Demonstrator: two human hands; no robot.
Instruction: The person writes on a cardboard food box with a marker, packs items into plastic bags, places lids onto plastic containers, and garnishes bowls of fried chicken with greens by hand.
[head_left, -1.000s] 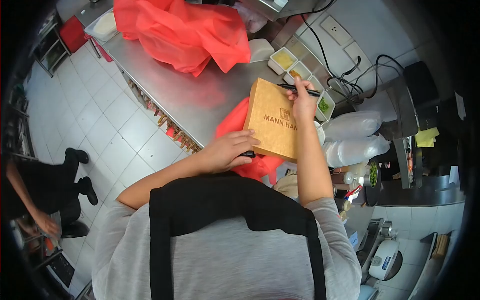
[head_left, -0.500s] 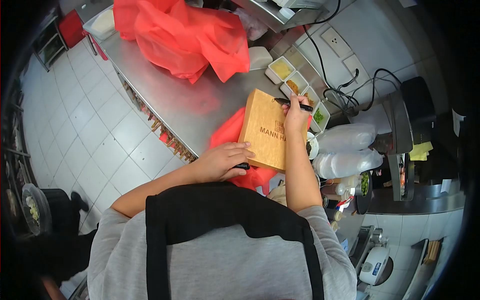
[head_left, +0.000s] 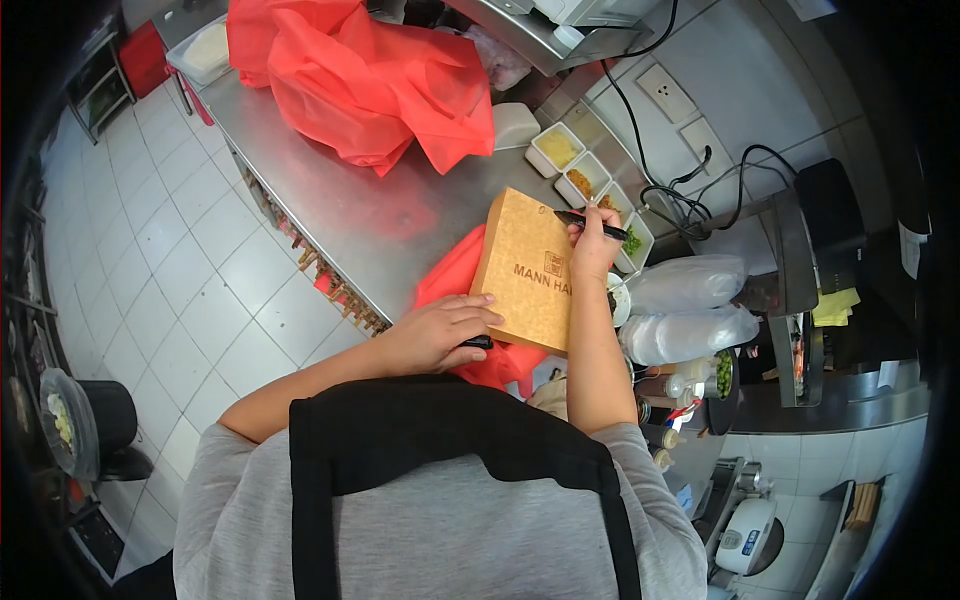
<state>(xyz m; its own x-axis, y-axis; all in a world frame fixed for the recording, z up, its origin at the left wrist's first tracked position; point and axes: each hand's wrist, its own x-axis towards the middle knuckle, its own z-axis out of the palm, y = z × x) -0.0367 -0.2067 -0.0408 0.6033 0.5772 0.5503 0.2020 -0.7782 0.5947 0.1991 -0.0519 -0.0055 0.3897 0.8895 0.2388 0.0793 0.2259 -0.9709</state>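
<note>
A brown cardboard box (head_left: pixel 520 290) with dark printed lettering and a square logo lies at a slant over red fabric (head_left: pixel 455 265) on the steel counter. Pinched in my right hand (head_left: pixel 595 240) is a black marker (head_left: pixel 606 230), its tip at the box's upper part. Beside the tip, a small dark handwritten mark (head_left: pixel 543 210) shows. My left hand (head_left: pixel 445 335) rests its fingertips on the box's near left edge. Tucked under those fingers is a small black marker cap (head_left: pixel 478 341), partly hidden. My right forearm covers the end of the lettering.
A heap of red fabric (head_left: pixel 370 90) covers the counter's (head_left: pixel 300 150) far end. White tubs of food (head_left: pixel 557 150) line the wall side, with stacked plastic-wrapped containers (head_left: pixel 690 325) to the right. Black cables (head_left: pixel 690 215) hang by the outlets. A lidded tub (head_left: pixel 68 425) stands at left.
The marker tip has shifted slightly right, leaving the small written mark uncovered. The view has shifted a little. A dark-clothed figure at lower left has mostly moved out of view.
</note>
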